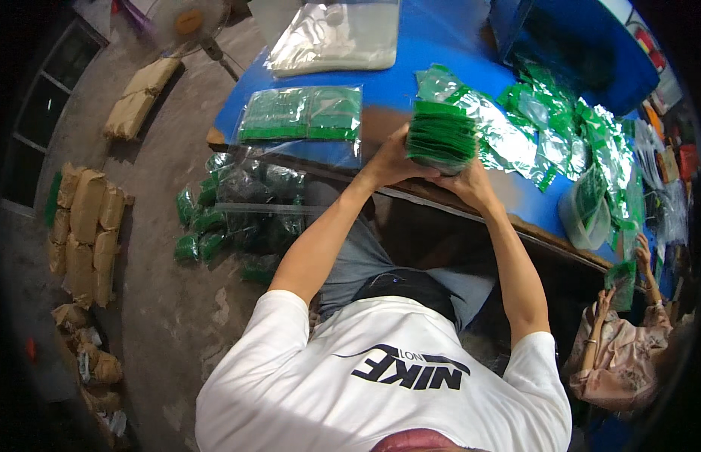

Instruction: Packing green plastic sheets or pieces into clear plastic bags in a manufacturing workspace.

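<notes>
Between my hands, over the near edge of the blue table [396,94], is a thick stack of green-edged clear plastic bags [441,135]. My left hand [392,160] is wrapped round its left side. At the stack's lower right, my right hand [465,181] grips it too, with its fingers partly hidden. Left of the stack lies a clear pack of green bags [301,113], flat on the table. To the right spreads a loose heap of green and clear bags [509,128].
A stack of clear plastic sheets [335,38] lies at the table's back. A clear tub [584,215] with green bags stands at the right. Another person [622,346] there holds a green bag. Bagged green bundles [252,188] and brown paper parcels [87,218] are on the floor left.
</notes>
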`<state>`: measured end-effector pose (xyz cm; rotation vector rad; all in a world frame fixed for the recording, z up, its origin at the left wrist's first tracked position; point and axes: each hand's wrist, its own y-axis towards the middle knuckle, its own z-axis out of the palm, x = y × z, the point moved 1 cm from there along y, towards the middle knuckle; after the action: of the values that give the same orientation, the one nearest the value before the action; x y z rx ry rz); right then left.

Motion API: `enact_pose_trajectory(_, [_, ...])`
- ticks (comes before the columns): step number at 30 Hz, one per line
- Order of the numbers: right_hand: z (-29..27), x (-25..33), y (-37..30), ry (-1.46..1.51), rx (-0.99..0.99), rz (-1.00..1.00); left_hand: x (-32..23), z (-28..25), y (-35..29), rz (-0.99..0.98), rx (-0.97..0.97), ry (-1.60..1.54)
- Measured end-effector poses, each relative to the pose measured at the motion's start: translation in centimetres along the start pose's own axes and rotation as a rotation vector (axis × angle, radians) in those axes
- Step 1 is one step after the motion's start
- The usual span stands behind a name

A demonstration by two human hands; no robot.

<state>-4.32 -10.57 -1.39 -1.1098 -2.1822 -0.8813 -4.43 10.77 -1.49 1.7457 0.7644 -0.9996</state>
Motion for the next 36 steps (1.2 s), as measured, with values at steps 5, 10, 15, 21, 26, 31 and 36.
enact_pose_trajectory(5, [-3.1, 3.5, 0.6, 0.27, -0.023, 0.079, -1.3, 0.5, 0.8, 0.036, -0.055, 0.178])
enact_pose_trajectory(10, [-5.2, 6.7, 2.8, -0.054, -0.05, -0.213, -0.1, -0.2, 0.6, -0.041, -0.072, 0.07])
enact_pose_trajectory(15, [-4.7, 9.7, 0.8, 0.076, -0.475, -0.205, -1.8, -0.8, -0.4, -0.152, -0.037, -0.014])
enact_pose_trajectory(21, [-1.5, 2.9, -3.4, 0.643, -0.06, 0.689, -4.1, 0.9, -3.0, 0.17, -0.057, -0.073])
enact_pose_trajectory(26, [0.9, 7.6, -7.6, 1.689, 0.345, 0.85, -5.1, 2.7, -4.1, -0.252, 0.134, -0.638])
enact_pose_trajectory(31, [3.7, 8.1, -12.1, 2.019, 0.195, 0.69, -7.9, 3.8, -5.0, -0.399, 0.247, -0.82])
enact_pose_trajectory(36, [-0.9, 8.6, -9.8, 0.991, -0.308, 0.796, -9.0, 2.8, -6.1, -0.371, 0.07, -0.685])
